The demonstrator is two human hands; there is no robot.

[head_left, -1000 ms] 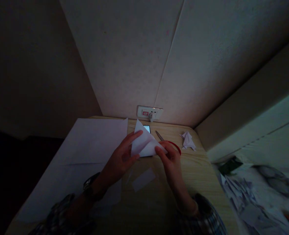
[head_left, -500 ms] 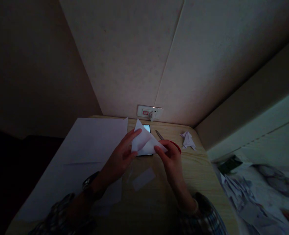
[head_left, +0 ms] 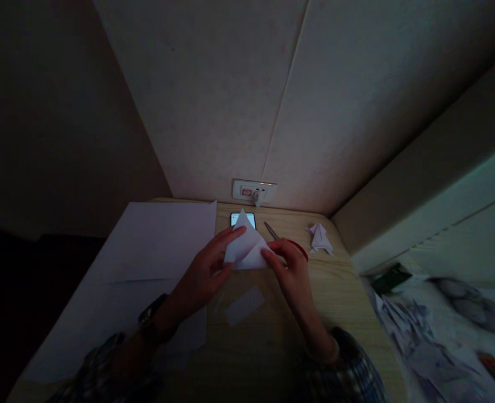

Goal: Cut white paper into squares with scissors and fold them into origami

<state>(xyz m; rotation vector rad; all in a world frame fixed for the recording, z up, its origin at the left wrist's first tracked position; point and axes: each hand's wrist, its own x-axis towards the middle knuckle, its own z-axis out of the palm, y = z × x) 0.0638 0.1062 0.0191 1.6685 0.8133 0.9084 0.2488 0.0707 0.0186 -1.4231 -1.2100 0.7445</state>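
Between my two hands is a white sheet of paper [head_left: 247,246], folded to a point at its top and creased down the middle. My left hand [head_left: 209,266] grips its left edge, thumb below and fingers above. At the right corner, my right hand [head_left: 287,263] pinches the paper between thumb and fingers. Behind the paper lies a phone [head_left: 250,219] with a lit screen, partly covered. Scissors with a red handle [head_left: 300,248] are just beyond my right hand, which hides part of them.
Large white paper sheets [head_left: 167,240] cover the table's left side. A small paper strip [head_left: 244,305] lies in front of my hands. A folded paper figure [head_left: 320,239] sits at the back right. A wall socket [head_left: 253,191] holds a plug. Crumpled papers [head_left: 415,336] lie beside the table.
The folded paper has tilted, its tip now further right and slightly lower, showing more of the phone's screen. Both hands keep their hold. The whole view has shifted slightly.
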